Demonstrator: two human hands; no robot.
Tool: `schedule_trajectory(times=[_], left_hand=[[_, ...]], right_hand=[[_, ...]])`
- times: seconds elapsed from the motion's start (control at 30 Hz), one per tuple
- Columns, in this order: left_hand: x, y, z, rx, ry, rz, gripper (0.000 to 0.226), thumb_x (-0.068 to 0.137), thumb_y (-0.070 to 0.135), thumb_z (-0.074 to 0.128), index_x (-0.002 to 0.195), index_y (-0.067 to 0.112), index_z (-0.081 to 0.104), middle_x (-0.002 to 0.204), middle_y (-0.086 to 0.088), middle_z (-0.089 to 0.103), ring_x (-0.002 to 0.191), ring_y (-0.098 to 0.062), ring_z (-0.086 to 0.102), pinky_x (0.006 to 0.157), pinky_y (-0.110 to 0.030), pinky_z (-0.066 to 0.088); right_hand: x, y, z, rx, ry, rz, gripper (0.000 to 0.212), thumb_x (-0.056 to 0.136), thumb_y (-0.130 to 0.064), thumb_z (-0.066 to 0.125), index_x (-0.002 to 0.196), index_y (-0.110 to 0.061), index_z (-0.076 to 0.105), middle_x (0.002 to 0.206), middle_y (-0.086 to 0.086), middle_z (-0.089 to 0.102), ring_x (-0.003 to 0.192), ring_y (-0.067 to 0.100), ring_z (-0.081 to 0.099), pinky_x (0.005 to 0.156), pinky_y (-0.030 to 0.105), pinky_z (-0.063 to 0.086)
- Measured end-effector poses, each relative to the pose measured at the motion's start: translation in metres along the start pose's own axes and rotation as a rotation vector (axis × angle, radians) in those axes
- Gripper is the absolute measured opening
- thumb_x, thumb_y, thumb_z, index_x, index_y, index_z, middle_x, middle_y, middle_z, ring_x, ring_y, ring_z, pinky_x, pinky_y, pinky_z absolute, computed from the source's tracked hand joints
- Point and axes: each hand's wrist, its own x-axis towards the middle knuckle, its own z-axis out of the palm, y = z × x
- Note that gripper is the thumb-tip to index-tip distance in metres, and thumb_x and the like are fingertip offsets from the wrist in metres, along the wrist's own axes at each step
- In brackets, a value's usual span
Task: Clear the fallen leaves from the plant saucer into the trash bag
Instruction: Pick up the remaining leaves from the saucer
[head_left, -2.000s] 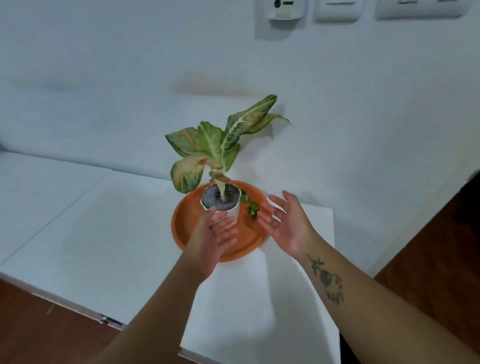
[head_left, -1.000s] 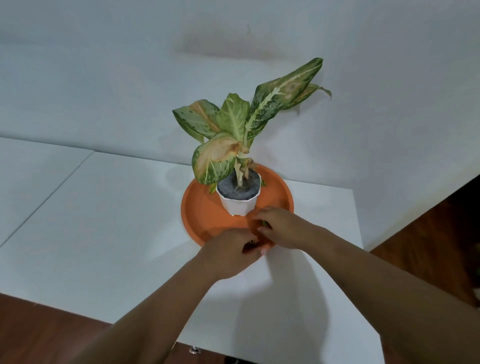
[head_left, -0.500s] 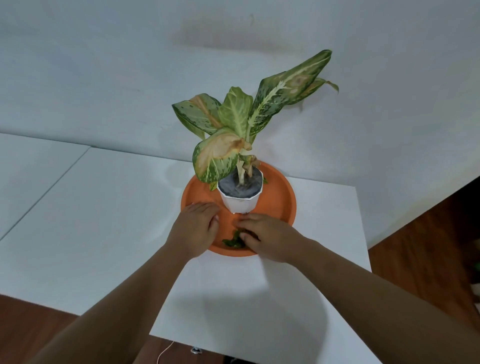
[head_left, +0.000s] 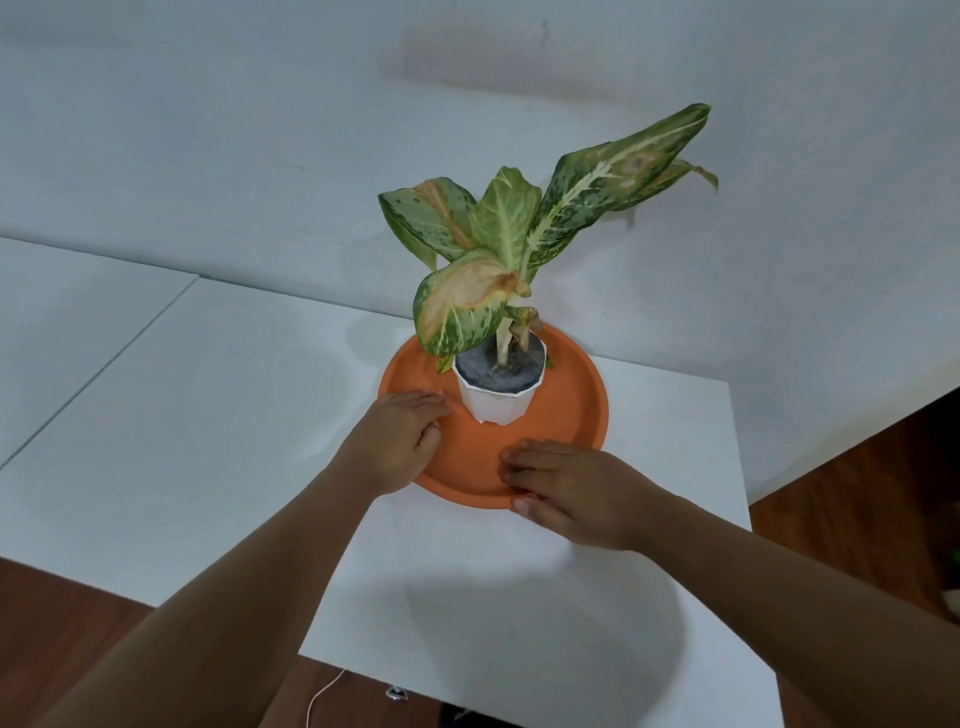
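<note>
An orange plant saucer (head_left: 574, 415) sits on a white table and holds a white pot (head_left: 496, 408) with a speckled green plant (head_left: 511, 228). My left hand (head_left: 400, 441) lies palm down on the saucer's left rim, fingers stretched out toward the pot. My right hand (head_left: 569, 493) lies palm down over the front rim, fingers inside the saucer and thumb against the outer edge. It covers the spot under it, so I cannot tell whether it holds leaves. A small leaf scrap (head_left: 444, 364) pokes out behind the pot on the left. No trash bag is in view.
The white table (head_left: 208, 415) ends near me and on the right, over a brown wood floor (head_left: 857, 493). A seam separates it from a second white tabletop (head_left: 67, 322) on the left. A white wall rises close behind the plant. A thin white cable (head_left: 324, 696) hangs under the table edge.
Green leaves visible between my hands half a second ago are now hidden. My right hand has slid right along the front rim. My left hand has moved out to the left rim.
</note>
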Motion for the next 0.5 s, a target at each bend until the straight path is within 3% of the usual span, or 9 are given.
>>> schedule_trajectory(times=[0.2,0.4,0.5], left_hand=[[-0.004,0.0,0.004,0.042,-0.003,-0.019,0.065,0.085,0.041,0.021,0.13,0.015,0.06,0.14,-0.005,0.056,0.136,-0.019,0.044,0.119,-0.034,0.017],[-0.003,-0.01,0.004,-0.047,-0.029,-0.005,0.074,0.078,0.041,0.016,0.134,0.016,0.057,0.146,-0.003,0.05,0.14,-0.016,0.039,0.116,-0.022,0.003],[-0.001,-0.01,0.003,-0.069,-0.022,0.009,0.065,0.083,0.033,0.022,0.135,0.015,0.056,0.146,-0.003,0.05,0.14,-0.017,0.039,0.115,-0.022,0.003]], right_hand=[[0.028,-0.018,0.01,-0.014,-0.02,-0.08,0.056,0.1,-0.053,0.024,0.144,-0.025,0.043,0.153,-0.007,0.038,0.147,0.01,0.021,0.121,0.032,0.016],[0.005,0.008,0.012,-0.012,-0.057,-0.035,0.057,0.099,-0.054,0.025,0.144,-0.024,0.043,0.152,-0.008,0.039,0.146,0.011,0.023,0.119,0.038,0.023],[-0.006,0.025,0.005,-0.001,-0.015,-0.037,0.055,0.097,-0.057,0.034,0.144,-0.028,0.043,0.156,-0.007,0.033,0.147,0.01,0.019,0.12,0.037,0.022]])
